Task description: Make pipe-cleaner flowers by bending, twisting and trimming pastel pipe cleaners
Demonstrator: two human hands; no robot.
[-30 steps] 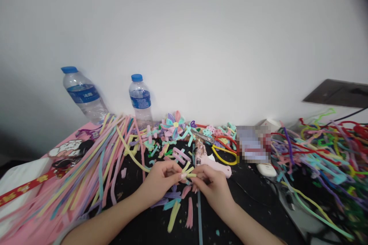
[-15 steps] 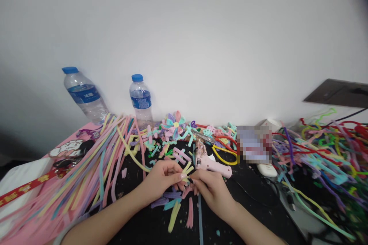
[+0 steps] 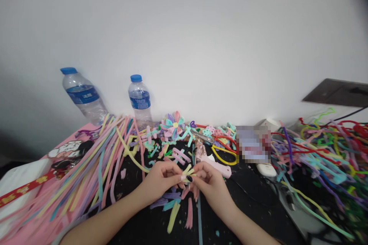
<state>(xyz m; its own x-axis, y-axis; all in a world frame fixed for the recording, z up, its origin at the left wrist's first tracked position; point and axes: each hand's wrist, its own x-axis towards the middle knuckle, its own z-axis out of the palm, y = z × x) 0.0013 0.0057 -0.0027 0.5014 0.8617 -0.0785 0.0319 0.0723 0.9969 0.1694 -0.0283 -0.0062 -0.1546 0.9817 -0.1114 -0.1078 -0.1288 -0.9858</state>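
Between my two hands is a small bunch of pale yellow pipe cleaner pieces (image 3: 188, 171), its short ends fanning upward. My left hand (image 3: 166, 180) pinches it from the left with thumb and fingers. From the right, my right hand (image 3: 207, 182) grips the same bunch, its dark-nailed thumb against it. Just below lie cut pipe cleaner pieces: yellow (image 3: 173, 217), pink (image 3: 189, 213), and blue and purple ones. A pink glue gun (image 3: 220, 168) rests behind my right hand. A multicoloured pipe cleaner flower (image 3: 176, 124) stands at the back.
Long pastel pipe cleaners (image 3: 94, 160) spread across the left side. Two water bottles (image 3: 140, 99) stand by the wall. Scissors with yellow and red handles (image 3: 224, 156) lie beyond the glue gun. Tangled bright pipe cleaners (image 3: 330, 153) and a white earphone-type case (image 3: 266, 170) are at right.
My right hand has shifted its grip, its thumb now lying across the yellow bunch and its fingers raised slightly. My left hand has stayed nearly in place, still pinching.
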